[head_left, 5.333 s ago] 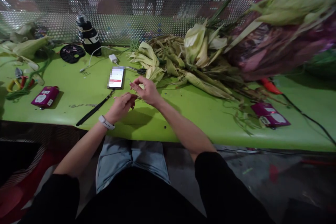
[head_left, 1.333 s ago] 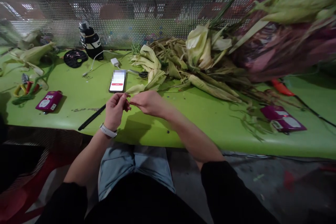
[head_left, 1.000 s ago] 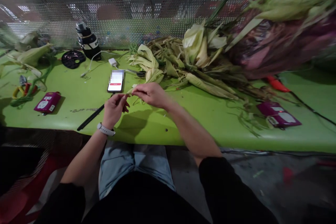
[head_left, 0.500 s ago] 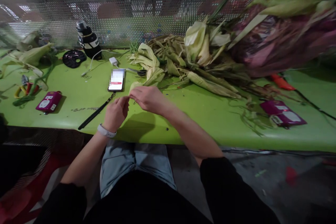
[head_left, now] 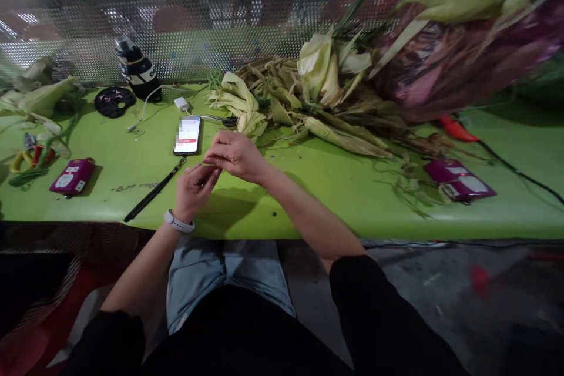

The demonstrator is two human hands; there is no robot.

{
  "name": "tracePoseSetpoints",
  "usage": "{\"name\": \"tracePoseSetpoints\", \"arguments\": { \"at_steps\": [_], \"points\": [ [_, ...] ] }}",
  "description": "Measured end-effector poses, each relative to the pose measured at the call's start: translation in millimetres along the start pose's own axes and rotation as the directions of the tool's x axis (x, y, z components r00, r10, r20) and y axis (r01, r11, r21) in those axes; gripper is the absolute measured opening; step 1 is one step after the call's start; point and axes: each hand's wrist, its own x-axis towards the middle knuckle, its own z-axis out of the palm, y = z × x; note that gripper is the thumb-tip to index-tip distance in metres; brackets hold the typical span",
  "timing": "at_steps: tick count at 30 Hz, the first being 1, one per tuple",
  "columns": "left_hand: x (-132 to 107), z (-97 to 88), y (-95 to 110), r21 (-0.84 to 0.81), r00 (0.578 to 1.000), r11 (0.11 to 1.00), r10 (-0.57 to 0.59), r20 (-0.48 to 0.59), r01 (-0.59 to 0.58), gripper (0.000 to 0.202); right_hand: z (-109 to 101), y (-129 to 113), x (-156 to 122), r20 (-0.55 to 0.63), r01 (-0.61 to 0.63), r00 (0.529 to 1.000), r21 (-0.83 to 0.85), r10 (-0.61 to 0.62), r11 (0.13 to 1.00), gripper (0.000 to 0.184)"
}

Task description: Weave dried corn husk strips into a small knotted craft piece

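Your right hand (head_left: 235, 155) now hides the pale piece seen beyond it moments ago, so the work shows only as a thin green strip (head_left: 206, 164) pinched in its grip and your left hand (head_left: 195, 188)'s, just nearer you than the phone (head_left: 187, 137).

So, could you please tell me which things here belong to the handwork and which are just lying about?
Seemingly in use:
left hand and right hand
thin pale strip at their fingertips, mostly hidden
probably corn husks beyond them

Apparently just lying about:
phone
black strap
bottle
white adapter
two purple boxes
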Motion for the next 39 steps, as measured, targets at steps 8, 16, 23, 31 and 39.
{"name": "tracePoseSetpoints", "arguments": {
  "at_steps": [8, 16, 23, 31, 39],
  "points": [
    [-2, 13.5, 9, -0.599, 0.878, 0.665, -0.456, 0.147, 0.446, 0.016, -5, -2, 1, -0.227, -0.216, 0.944, 0.117, 0.238, 0.969, 0.028],
    [13, -2.3, 15, -0.814, 0.755, 0.274, -0.595, 0.274, 0.512, 0.013, -2, -8, -5, 0.469, -0.575, 0.784, 0.301, 0.407, 0.76, 0.017],
    [13, -8.6, 26, -0.836, 0.718, 0.15, -0.604, 0.346, 0.528, 0.007, 25, -6, -2, 0.318, -0.529, 0.843, 0.642, 0.434, 0.555, 0.038],
    [12, -12.0, 13, -0.816, 0.759, 0.289, -0.601, 0.251, 0.5, 0.016, 22, -2, -5, 0.236, -0.395, 0.917, 0.438, 0.321, 0.807, 0.019],
    [4, 1.9, -10, -0.557, 0.897, 0.771, -0.431, -0.1, 0.308, 0.025, 3, -26, -8, 0.301, 0.003, 0.953, -0.156, 0.044, 0.988, 0.021]
  ]
}}
